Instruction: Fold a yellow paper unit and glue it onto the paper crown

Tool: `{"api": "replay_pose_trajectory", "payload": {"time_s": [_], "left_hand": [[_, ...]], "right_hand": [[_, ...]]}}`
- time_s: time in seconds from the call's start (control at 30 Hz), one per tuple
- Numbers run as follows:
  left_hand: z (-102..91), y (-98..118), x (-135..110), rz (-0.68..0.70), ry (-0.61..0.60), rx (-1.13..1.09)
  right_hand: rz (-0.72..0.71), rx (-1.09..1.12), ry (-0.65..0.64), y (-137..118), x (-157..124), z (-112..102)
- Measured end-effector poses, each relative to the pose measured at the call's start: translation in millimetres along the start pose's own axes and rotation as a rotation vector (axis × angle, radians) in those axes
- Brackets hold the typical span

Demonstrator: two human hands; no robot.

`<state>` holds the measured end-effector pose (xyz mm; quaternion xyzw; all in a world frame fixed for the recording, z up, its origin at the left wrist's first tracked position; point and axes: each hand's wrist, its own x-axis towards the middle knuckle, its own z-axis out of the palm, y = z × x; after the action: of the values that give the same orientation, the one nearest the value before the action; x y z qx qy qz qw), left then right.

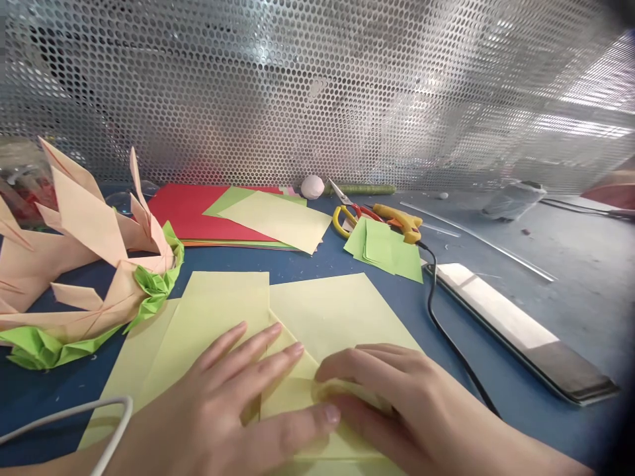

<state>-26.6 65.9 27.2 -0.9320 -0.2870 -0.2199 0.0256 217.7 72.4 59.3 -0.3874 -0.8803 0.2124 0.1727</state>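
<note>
My left hand (233,396) lies flat with fingers spread on pale yellow paper (337,311), its thumb pressing a fold near the middle. My right hand (391,396) rests beside it, fingers curled down and pinching the folded edge of the same yellow sheet. More yellow sheets (208,311) lie underneath, to the left. The fold itself is partly hidden by both hands.
A peach and green folded paper flower (89,264) sits at left. A stack of red, green and yellow sheets (238,215) lies behind. Small green squares (387,251), scissors (350,211), a yellow glue gun (401,221) with black cord, and a metal ruler (516,330) are at right. A perforated metal screen stands behind.
</note>
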Motion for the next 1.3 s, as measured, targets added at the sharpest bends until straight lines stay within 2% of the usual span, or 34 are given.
{"api": "replay_pose_trajectory", "payload": {"time_s": [0.13, 0.33, 0.6, 0.7, 0.83, 1.03, 1.2, 1.3], "left_hand": [[-2.3, 0.8, 1.3, -0.011, 0.016, -0.011], [-4.3, -3.6, -0.3, 0.005, -0.033, -0.052], [-1.2, -5.9, -0.4, -0.03, 0.051, 0.048], [0.1, -6.3, -0.9, -0.055, 0.103, 0.076], [2.2, -5.6, -0.1, -0.053, 0.131, 0.07], [1.2, -3.6, 0.7, -0.062, 0.104, -0.028], [0.5, -3.7, -4.0, -0.023, -0.023, -0.1], [3.7, -2.9, -5.5, -0.012, -0.053, -0.048]], "right_hand": [[0.029, 0.036, 0.011, 1.3, 0.4, -0.8], [0.068, 0.247, -0.139, 6.6, 3.6, -17.5], [-0.039, 0.334, -0.142, 20.5, 2.0, -28.3], [0.005, 0.34, -0.168, 18.9, 1.4, -31.1], [0.133, 0.336, -0.292, 15.1, 2.6, -38.2], [0.147, 0.422, -0.365, 16.1, 4.9, -41.8], [0.267, 0.436, -0.376, 17.1, 4.5, -37.1], [0.291, 0.442, -0.369, 15.8, 3.8, -34.5]]}}
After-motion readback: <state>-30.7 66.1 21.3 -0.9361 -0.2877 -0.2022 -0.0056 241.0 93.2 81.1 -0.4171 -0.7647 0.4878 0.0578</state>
